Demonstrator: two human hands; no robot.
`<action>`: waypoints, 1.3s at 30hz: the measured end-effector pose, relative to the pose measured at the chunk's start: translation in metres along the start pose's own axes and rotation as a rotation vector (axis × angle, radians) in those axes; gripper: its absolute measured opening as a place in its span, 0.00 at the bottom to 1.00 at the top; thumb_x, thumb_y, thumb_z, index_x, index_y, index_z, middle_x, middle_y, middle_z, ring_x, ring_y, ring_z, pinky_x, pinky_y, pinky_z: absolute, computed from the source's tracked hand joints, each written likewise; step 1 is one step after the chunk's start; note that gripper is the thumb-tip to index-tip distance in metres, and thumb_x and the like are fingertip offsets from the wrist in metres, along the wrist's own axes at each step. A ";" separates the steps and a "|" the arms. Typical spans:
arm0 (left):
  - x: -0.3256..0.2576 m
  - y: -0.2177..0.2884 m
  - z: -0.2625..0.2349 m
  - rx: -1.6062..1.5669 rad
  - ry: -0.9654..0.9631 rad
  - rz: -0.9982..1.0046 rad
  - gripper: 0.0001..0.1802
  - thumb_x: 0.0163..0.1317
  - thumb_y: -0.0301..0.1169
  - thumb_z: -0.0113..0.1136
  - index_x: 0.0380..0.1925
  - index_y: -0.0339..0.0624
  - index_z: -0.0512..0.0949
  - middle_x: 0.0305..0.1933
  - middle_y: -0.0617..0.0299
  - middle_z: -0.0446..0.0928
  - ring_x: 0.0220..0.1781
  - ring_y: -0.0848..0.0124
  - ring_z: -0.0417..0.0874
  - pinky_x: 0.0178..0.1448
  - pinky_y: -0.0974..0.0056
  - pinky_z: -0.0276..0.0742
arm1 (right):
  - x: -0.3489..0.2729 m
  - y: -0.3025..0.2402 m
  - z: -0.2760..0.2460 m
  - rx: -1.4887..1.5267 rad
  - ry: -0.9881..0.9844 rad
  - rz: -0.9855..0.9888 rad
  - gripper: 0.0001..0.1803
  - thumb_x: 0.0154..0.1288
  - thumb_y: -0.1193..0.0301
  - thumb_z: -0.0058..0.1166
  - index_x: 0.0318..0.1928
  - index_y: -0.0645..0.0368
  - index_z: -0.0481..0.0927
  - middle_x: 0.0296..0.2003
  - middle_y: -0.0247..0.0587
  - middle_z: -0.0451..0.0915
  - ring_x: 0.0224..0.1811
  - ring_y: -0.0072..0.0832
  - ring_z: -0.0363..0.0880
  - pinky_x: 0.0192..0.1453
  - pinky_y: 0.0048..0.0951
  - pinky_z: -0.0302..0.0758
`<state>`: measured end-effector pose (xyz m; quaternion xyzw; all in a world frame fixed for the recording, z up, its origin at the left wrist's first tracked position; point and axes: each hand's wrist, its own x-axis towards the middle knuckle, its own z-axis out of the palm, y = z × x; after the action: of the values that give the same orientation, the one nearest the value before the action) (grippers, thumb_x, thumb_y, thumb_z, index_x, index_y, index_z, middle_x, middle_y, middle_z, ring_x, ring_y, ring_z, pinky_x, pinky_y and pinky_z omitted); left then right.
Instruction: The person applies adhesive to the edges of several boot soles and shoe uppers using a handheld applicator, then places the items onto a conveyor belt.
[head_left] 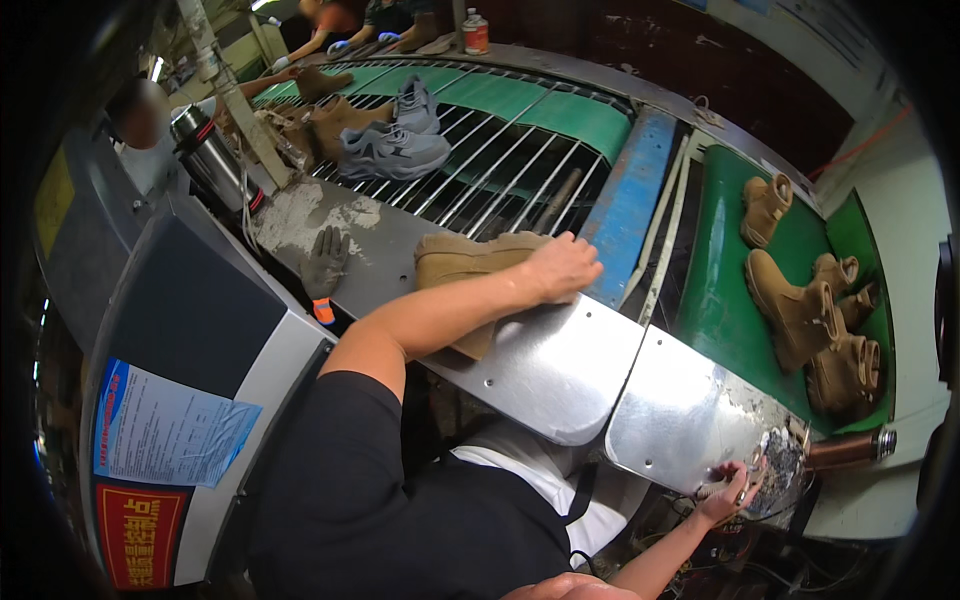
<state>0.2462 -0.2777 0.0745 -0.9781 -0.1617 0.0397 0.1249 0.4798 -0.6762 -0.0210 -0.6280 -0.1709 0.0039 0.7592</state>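
A tan boot lies on its side on the metal worktop, its thick sole facing away from me. Across it reaches my left forearm, hiding its middle. My left hand is closed at the boot's right end, fingers curled down over it. At the worktop's right corner, my right hand is closed with fingertips pinched together. Something small may be between them; I cannot make it out. Beside those fingers is a crusty grey-black speckled lump.
Grey sneakers and tan boots stand on a roller conveyor. More tan boots rest on the green belt at right. A grey glove, a steel flask and a copper-coloured flask lie nearby. People work at the far left.
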 end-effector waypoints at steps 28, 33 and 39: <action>-0.025 0.016 -0.086 -1.328 0.823 0.289 0.31 0.50 0.40 0.75 0.52 0.38 0.75 0.43 0.59 0.79 0.44 0.71 0.80 0.51 0.68 0.77 | -0.096 -0.086 0.093 0.186 -0.568 0.127 0.27 0.62 0.71 0.51 0.61 0.70 0.68 0.26 0.41 0.79 0.24 0.23 0.76 0.32 0.25 0.74; -0.015 0.015 -0.093 -1.328 0.754 0.332 0.34 0.48 0.39 0.78 0.54 0.39 0.76 0.43 0.60 0.79 0.44 0.73 0.80 0.50 0.69 0.77 | -0.058 -0.144 0.149 0.044 -0.853 -0.246 0.28 0.60 0.76 0.53 0.62 0.68 0.68 0.26 0.37 0.77 0.26 0.21 0.76 0.32 0.23 0.73; -0.004 0.008 -0.096 -1.368 0.637 0.214 0.40 0.49 0.50 0.75 0.56 0.36 0.74 0.45 0.58 0.79 0.48 0.72 0.79 0.54 0.68 0.74 | -0.024 -0.163 0.211 0.027 -0.820 -0.252 0.27 0.57 0.78 0.57 0.60 0.59 0.73 0.31 0.44 0.81 0.28 0.26 0.80 0.35 0.25 0.75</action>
<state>0.2565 -0.3086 0.1649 -0.8122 -0.0110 -0.3416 -0.4727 0.3671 -0.5150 0.1603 -0.5385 -0.5338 0.1629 0.6312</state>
